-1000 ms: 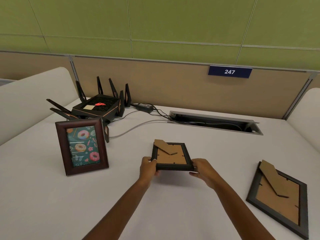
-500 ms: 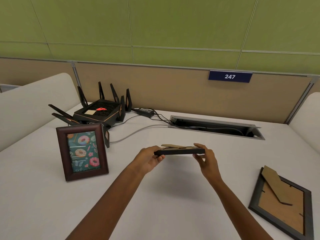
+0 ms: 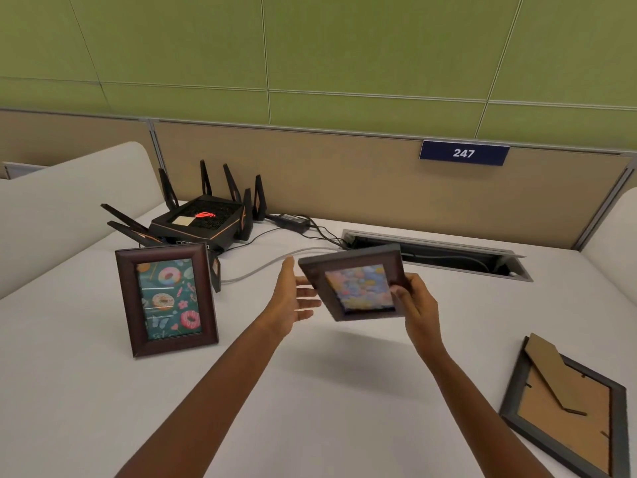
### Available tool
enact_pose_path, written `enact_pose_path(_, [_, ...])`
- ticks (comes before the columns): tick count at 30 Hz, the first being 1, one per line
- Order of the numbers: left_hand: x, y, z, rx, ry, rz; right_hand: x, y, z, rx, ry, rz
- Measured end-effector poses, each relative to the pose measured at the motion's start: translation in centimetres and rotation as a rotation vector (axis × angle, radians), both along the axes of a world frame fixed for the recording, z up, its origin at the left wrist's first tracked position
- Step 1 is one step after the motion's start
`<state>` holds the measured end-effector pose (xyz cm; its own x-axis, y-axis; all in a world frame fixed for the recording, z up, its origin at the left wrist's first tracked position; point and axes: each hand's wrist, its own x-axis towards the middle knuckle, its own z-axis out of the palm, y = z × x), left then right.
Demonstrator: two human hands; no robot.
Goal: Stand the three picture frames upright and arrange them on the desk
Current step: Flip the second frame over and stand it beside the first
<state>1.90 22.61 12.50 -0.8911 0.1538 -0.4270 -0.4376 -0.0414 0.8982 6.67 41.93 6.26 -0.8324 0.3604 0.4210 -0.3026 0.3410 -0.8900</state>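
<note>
Three picture frames are showing on the white tabletop [image 3: 69,391], each in a different state. The brown frame [image 3: 167,300] with the doughnut print is standing upright toward the left side of the tabletop, leaning slightly back, just in front of the black router [image 3: 203,220] that is sitting near the far left corner. The small dark frame [image 3: 358,284] is being held in the air above the middle of the tabletop, tilted, with its blurred pastel picture facing the camera. The right hand [image 3: 413,305] is gripping it by its right edge, the thumb lying over the front and the fingers [image 3: 400,291] clamped on the frame. The left hand [image 3: 293,298] is hovering at the frame's left edge with its palm open and fingers [image 3: 305,301] spread apart; whether the fingertips are touching the frame cannot be told. The grey frame [image 3: 568,408] is lying face down near the right front corner of the tabletop, its cardboard back and folded stand facing up. Behind the held frame, a cable slot [image 3: 437,251] is running along the far edge of the tabletop, with a grey cable [image 3: 269,267] leading from it toward the router. A blue sign [image 3: 463,152] reading 247 is hanging on the tan partition beyond.
</note>
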Motion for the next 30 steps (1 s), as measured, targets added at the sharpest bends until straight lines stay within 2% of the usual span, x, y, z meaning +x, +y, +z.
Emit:
enact_pose_path(2, [-0.5, -0.2, -1.0, -0.059, 0.052, 0.008, -0.2, -0.5, -0.2, -0.125, -0.016, 0.021])
enact_pose_path(6, [-0.8, -1.0, -3.3, -0.155, 0.032, -0.058, -1.0, -1.4, -0.3, -0.263, -0.049, 0.057])
enact_pose_path(11, [-1.7, -2.5, -4.6, -0.162, -0.010, -0.082, -1.7, -2.4, -0.7, -0.328, -0.132, 0.079])
enact_pose_path(17, [-2.5, -3.2, -5.6, -0.179, 0.032, -0.076, -2.2, -3.6, -1.6, -0.376, -0.210, 0.138])
enact_pose_path(30, [-4.6, -4.5, -8.1, 0.128, 0.042, 0.016, -5.0, -6.2, -3.5, -0.401, -0.350, 0.272])
